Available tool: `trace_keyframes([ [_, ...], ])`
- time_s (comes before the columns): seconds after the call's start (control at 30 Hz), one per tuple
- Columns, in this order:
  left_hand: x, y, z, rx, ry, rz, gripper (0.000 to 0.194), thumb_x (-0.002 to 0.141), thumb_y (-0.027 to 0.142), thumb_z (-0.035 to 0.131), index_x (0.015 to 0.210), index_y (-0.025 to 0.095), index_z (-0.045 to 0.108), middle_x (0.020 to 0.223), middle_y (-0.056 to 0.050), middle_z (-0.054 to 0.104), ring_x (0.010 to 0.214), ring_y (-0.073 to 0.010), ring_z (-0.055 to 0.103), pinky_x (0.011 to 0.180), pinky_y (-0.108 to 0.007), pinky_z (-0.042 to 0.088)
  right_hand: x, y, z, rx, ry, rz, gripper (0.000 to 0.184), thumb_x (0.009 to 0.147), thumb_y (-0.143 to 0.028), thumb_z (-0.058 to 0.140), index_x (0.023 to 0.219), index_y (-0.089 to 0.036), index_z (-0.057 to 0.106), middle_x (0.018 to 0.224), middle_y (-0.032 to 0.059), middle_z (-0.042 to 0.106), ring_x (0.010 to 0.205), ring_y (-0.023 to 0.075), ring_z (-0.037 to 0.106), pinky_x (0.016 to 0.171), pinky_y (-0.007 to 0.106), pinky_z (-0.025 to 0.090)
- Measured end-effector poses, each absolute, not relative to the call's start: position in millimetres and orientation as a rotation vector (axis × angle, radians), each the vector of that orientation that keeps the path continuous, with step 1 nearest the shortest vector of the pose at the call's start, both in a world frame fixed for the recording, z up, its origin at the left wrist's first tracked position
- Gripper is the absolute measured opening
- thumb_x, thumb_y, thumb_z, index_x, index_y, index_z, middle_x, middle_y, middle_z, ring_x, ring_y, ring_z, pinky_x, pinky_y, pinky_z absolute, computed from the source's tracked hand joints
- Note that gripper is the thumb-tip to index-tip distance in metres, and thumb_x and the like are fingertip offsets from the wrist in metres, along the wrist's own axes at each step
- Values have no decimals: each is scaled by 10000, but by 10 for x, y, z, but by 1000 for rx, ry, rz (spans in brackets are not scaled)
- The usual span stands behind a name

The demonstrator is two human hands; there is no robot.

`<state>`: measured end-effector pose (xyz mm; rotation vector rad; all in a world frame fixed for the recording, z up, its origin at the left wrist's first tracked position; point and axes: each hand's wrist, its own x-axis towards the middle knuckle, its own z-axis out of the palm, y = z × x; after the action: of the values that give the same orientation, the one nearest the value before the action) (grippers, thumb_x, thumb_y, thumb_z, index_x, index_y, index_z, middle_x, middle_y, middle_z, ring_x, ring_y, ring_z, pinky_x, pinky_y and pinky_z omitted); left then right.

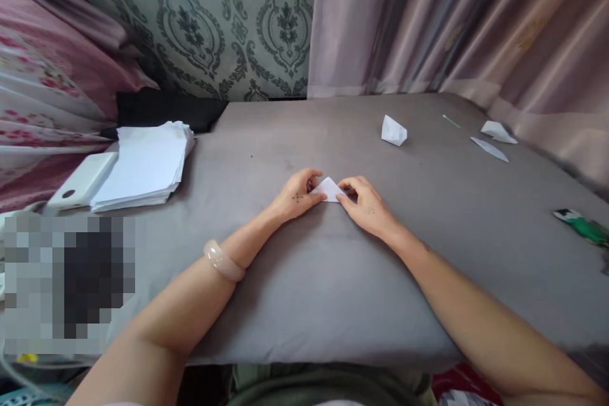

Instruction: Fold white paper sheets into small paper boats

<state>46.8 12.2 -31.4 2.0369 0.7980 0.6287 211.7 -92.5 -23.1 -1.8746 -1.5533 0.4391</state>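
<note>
Paper triangle (328, 191), white and small, sits near the middle of my grey cloth-covered worktop (304, 292), well in from the near edge. Judging from my remote view, folding is partly done: the sheet has a neat point facing the far edge and a straight base facing me. Whether any creases are left, I cannot tell. Its base corners lie inside my grips: the left hand (297, 195) pinches one, the right hand (365, 204) the other, thumbs on top, both narrow. The peak stands free between them. Beyond, one folded paper piece (393, 131) rests toward the far edge; a paper stack (147, 162) lies near the far left corner.
</note>
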Motion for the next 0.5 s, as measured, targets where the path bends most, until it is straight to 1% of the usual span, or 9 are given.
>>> trace_keyframes([
  [0.1,424,88,-255,1939,763,595,425,732,224,663,1140,130,590,770,20,520,641,-101,426,630,-253,379,2113,-927,-209,-1738,-1495,552,101,840,-257,537,913,-225,598,892,21,654,826,171,614,750,318,476],
  [0.17,391,44,-220,1850,735,563,367,737,249,659,1085,137,623,750,17,539,641,-100,447,620,-245,366,2104,-931,-179,-1656,-1460,593,84,838,-273,534,876,-218,586,847,15,655,783,162,612,731,314,480],
  [0.23,365,-7,-200,1719,693,554,345,732,276,671,1046,137,635,777,-2,583,673,-108,496,629,-242,372,2093,-939,-145,-1608,-1388,617,145,805,-310,592,904,-205,582,869,29,657,778,160,611,745,324,490],
  [0.33,351,-71,-196,1588,650,598,432,702,277,713,1095,133,608,797,-3,597,678,-104,523,637,-238,385,2085,-955,-101,-1545,-1308,696,330,735,-345,690,1001,-184,580,945,58,666,772,150,600,772,345,505],
  [0.43,361,-115,-194,1564,621,616,563,673,267,751,1186,140,558,772,17,583,651,-92,513,635,-236,391,2099,-977,-70,-1451,-1285,788,364,716,-340,719,1022,-185,597,939,50,671,774,143,600,785,349,506],
  [0.5,367,-143,-172,1568,622,622,596,678,273,753,1222,147,544,785,13,586,660,-95,518,648,-242,403,2111,-993,-54,-1374,-1240,853,375,706,-335,734,1026,-191,602,913,32,665,808,147,615,803,346,504],
])
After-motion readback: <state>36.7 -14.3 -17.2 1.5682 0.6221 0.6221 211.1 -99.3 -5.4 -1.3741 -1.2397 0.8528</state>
